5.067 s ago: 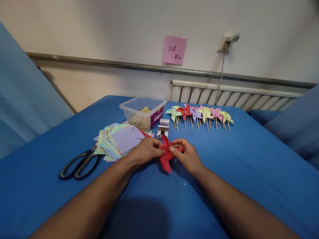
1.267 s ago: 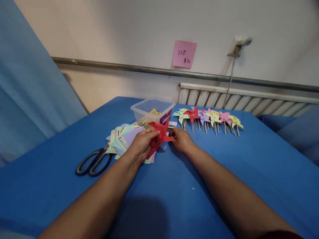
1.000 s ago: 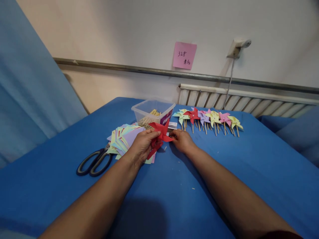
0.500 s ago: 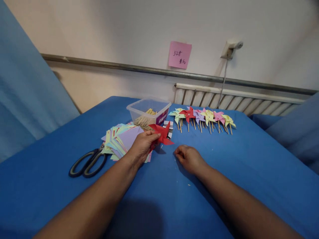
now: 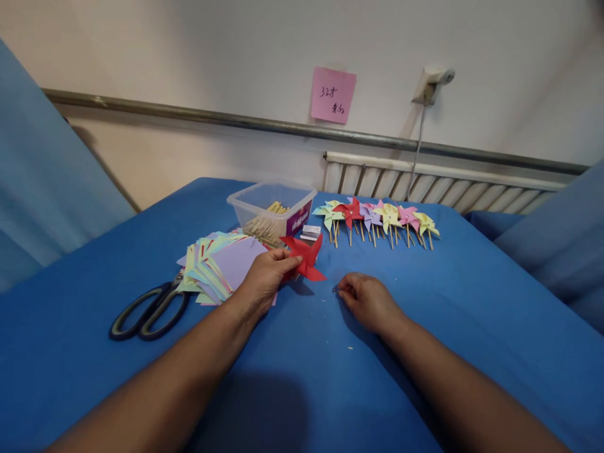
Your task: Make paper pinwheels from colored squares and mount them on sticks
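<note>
My left hand (image 5: 262,281) pinches a folded red paper pinwheel (image 5: 306,257) by its left edge and holds it just above the blue cloth. My right hand (image 5: 368,301) rests on the cloth to the right of the pinwheel, apart from it. Its thumb and forefinger are pinched on something tiny and dark, which looks like a small pin (image 5: 335,290). A small pin box (image 5: 311,232) lies just behind the pinwheel.
A stack of coloured paper squares (image 5: 219,265) lies left of my left hand, with black scissors (image 5: 148,310) beside it. A clear tub of wooden sticks (image 5: 272,212) stands behind. A row of finished pinwheels on sticks (image 5: 377,218) lies at the back. A radiator (image 5: 434,183) lines the wall.
My right hand has drawn back from the small box to the cloth with its fingertips pinched. My left hand still holds the red pinwheel, now alone.
</note>
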Demonstrator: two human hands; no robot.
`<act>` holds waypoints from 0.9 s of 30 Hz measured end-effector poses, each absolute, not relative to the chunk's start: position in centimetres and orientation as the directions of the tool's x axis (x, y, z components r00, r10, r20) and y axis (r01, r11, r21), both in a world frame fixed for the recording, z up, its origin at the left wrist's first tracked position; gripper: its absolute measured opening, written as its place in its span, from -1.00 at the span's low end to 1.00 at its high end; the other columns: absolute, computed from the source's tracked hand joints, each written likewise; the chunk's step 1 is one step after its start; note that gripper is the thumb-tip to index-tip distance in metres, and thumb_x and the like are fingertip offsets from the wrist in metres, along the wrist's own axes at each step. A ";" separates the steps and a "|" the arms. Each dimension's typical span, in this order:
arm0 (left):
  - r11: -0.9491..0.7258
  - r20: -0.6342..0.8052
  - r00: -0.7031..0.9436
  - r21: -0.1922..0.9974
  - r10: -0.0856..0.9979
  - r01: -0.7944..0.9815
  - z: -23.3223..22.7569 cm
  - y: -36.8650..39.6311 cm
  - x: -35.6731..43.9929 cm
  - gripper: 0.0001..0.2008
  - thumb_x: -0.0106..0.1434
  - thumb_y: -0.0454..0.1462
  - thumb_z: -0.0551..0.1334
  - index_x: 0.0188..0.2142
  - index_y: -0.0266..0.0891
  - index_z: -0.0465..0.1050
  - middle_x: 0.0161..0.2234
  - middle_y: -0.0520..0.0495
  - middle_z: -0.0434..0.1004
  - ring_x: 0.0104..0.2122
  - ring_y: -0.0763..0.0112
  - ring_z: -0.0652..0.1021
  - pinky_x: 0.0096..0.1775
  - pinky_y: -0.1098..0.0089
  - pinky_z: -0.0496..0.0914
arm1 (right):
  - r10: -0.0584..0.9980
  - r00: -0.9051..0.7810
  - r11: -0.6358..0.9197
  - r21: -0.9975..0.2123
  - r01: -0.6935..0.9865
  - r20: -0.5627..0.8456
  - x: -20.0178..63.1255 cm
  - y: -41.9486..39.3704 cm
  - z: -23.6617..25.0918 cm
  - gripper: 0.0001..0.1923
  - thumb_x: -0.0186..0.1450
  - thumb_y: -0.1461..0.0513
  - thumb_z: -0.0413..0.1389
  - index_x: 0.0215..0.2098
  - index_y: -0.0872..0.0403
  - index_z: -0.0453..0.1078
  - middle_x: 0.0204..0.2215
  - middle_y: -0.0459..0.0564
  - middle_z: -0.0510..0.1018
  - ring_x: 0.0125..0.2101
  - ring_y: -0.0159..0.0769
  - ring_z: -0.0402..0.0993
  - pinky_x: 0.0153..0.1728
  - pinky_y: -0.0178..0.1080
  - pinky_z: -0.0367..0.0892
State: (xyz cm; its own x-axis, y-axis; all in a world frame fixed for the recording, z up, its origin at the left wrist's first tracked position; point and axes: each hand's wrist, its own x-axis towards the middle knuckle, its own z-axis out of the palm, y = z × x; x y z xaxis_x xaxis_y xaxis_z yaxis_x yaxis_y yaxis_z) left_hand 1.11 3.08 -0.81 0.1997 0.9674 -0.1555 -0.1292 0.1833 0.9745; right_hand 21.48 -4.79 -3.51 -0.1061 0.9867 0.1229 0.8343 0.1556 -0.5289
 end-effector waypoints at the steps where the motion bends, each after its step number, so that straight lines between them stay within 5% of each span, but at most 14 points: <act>1: 0.186 -0.160 0.195 0.975 0.968 -0.122 -0.9 3.0 1.2 -0.82 -0.07 -0.25 0.38 -0.56 -0.29 0.42 -0.65 0.03 0.42 -0.63 0.53 0.38 -0.53 0.48 0.22 | 0.987 -0.105 0.154 -0.520 0.840 0.123 21.4 -4.8 -3.4 -0.92 0.24 0.29 0.07 -0.34 0.07 0.42 -0.38 -0.06 0.52 -0.38 -0.36 0.40 -0.34 -0.34 0.20; 22: 0.221 -0.201 0.198 0.972 0.959 -0.083 -1.2 2.7 1.4 -0.79 -0.10 -0.24 0.40 -0.52 -0.30 0.44 -0.60 0.00 0.48 -0.60 0.48 0.43 -0.51 0.46 0.26 | 0.987 -0.144 0.159 -0.398 0.904 0.068 21.2 -4.3 -3.0 -0.89 0.26 0.27 0.06 -0.34 0.06 0.44 -0.36 -0.04 0.53 -0.33 -0.34 0.42 -0.32 -0.34 0.16; 27: 0.210 -0.189 0.209 0.974 0.959 -0.081 -1.5 2.9 1.3 -0.77 -0.10 -0.22 0.40 -0.49 -0.30 0.45 -0.58 -0.02 0.49 -0.59 0.46 0.45 -0.50 0.44 0.27 | 0.982 -0.186 0.190 -0.250 0.949 0.043 20.7 -4.6 -2.4 -0.80 0.32 0.26 -0.03 -0.29 0.08 0.44 -0.32 0.03 0.51 -0.35 -0.30 0.42 -0.35 -0.29 0.16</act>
State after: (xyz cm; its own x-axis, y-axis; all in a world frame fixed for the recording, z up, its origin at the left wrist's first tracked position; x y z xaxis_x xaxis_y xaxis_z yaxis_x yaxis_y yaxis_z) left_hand 1.33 2.86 -1.47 0.2092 0.9593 -0.1895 -0.0811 0.2101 0.9743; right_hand 20.67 -4.64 -2.38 -0.1857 0.9817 0.0427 0.9492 0.1905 -0.2504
